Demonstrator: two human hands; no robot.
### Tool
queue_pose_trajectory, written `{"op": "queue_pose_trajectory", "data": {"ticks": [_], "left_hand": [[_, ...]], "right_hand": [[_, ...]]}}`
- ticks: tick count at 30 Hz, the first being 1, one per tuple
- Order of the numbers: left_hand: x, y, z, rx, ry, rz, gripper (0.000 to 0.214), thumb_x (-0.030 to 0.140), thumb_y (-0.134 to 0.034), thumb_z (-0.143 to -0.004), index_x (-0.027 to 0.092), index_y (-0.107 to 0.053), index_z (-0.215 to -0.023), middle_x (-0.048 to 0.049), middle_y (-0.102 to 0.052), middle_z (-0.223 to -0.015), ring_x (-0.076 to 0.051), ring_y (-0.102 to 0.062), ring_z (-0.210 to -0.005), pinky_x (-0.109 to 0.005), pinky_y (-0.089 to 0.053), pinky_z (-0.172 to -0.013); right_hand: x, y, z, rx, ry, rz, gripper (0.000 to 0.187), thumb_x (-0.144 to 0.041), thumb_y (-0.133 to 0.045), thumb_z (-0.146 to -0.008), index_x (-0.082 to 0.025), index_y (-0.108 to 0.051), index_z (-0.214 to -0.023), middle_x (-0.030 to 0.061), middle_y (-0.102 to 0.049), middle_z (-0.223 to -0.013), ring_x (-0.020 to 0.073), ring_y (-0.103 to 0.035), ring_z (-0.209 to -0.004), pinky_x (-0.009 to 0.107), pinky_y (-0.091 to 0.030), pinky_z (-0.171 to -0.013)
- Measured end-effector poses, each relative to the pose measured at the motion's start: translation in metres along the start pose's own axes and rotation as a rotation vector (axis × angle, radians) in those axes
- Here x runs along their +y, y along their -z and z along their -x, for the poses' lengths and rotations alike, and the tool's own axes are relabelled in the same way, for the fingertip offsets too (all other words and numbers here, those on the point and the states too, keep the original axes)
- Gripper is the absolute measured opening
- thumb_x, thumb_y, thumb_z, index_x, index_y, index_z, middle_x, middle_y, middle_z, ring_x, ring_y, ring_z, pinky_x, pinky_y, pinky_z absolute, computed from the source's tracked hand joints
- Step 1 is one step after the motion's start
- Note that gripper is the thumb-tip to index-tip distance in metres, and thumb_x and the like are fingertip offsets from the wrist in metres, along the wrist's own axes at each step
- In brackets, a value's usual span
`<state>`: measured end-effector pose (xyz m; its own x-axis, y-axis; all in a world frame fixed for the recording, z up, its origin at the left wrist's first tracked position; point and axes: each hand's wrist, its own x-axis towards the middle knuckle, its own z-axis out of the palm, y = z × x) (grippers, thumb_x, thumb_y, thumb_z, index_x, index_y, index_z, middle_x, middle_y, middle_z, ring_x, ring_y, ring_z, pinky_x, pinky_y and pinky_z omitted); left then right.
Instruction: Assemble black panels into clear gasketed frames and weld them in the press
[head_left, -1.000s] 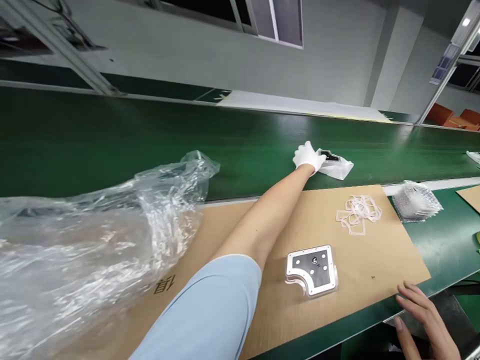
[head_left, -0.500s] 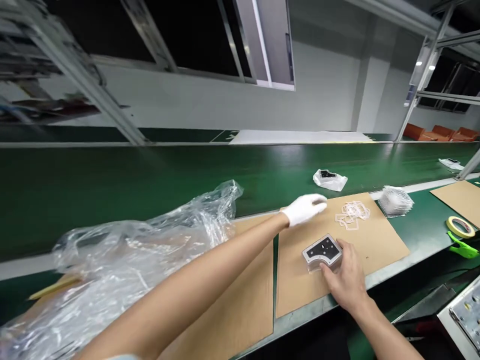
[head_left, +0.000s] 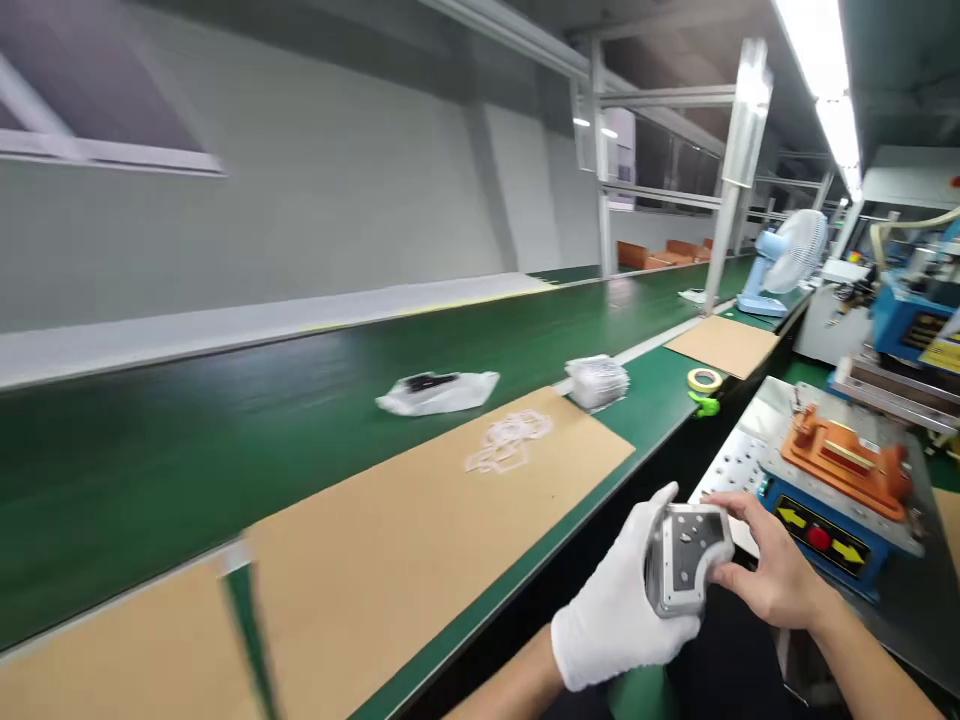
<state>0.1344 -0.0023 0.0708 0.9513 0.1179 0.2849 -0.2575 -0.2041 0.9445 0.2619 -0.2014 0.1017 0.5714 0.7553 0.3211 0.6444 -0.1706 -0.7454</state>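
A small metal housing, silver-rimmed with a black face and one curved cut-out corner, is held up between both hands beyond the bench's front edge. My left hand, in a white glove, wraps around it from the left and below. On its right side, the bare fingers and thumb of my right hand grip the edge. Thin white gasket-like frames lie in a loose pile on the brown cardboard sheet.
A similar part in a white wrapper lies on the green belt. Beside the cardboard sit a stack of clear pouches, a tape roll and a green-handled tool. At right stands a blue machine with an orange fixture.
The housing has been lifted off the cardboard and carried right, past the bench edge. My gloved left hand has come from over the cardboard to grip it. The view has swung right.
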Motion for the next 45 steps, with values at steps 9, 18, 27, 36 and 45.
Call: {"op": "queue_pose_trajectory", "data": {"ticks": [9,18,27,36,45], "left_hand": [[-0.024,-0.146,-0.057,0.488,-0.387,-0.508,0.108,0.03,-0.085,-0.08,0.02,-0.026,-0.169,-0.0207,-0.048,-0.142,-0.039,-0.062,-0.128,-0.059,-0.06,-0.103],[-0.057,-0.117,-0.115,0.274,-0.394,-0.582,0.062,0.033,-0.067,-0.099,0.024,-0.046,-0.156,-0.0173,-0.059,-0.143,-0.035,-0.059,-0.135,-0.056,-0.053,-0.115],[-0.116,-0.074,-0.156,-0.165,-0.012,-0.896,0.047,0.046,-0.074,-0.088,0.023,-0.069,-0.128,-0.0163,-0.06,-0.147,-0.039,-0.059,-0.135,-0.053,-0.053,-0.11],[-0.116,-0.068,-0.18,-0.345,0.125,-0.934,0.087,0.068,-0.077,-0.077,0.028,-0.053,-0.15,-0.0174,-0.045,-0.16,-0.04,-0.066,-0.122,-0.048,-0.056,-0.098],[-0.123,-0.068,-0.204,-0.334,0.182,-1.041,0.089,0.049,-0.078,-0.071,0.028,-0.051,-0.153,-0.0185,-0.052,-0.148,-0.041,-0.067,-0.117,-0.048,-0.054,-0.093]], "right_hand": [[0.002,0.016,0.085,0.484,-0.202,0.294,0.044,-0.036,-0.078,-0.095,-0.033,-0.07,-0.139,0.0086,-0.071,-0.128,0.0291,-0.074,-0.115,0.042,-0.065,-0.098],[0.083,0.138,0.051,0.576,-0.117,0.568,0.03,-0.033,-0.064,-0.103,-0.026,-0.075,-0.13,0.0111,-0.072,-0.133,0.0306,-0.071,-0.122,0.047,-0.06,-0.103],[0.147,0.203,0.004,0.251,-0.231,0.77,0.032,-0.034,-0.059,-0.102,-0.026,-0.073,-0.13,0.01,-0.073,-0.138,0.0351,-0.066,-0.131,0.06,-0.049,-0.117],[0.153,0.197,0.011,0.202,-0.196,0.808,0.036,-0.035,-0.056,-0.105,-0.025,-0.074,-0.135,0.0114,-0.071,-0.142,0.0363,-0.06,-0.14,0.065,-0.041,-0.125],[0.136,0.172,0.094,0.676,-0.317,0.625,0.04,-0.044,-0.063,-0.103,-0.032,-0.065,-0.141,0.0095,-0.063,-0.15,0.0339,-0.061,-0.139,0.058,-0.053,-0.117]]}}
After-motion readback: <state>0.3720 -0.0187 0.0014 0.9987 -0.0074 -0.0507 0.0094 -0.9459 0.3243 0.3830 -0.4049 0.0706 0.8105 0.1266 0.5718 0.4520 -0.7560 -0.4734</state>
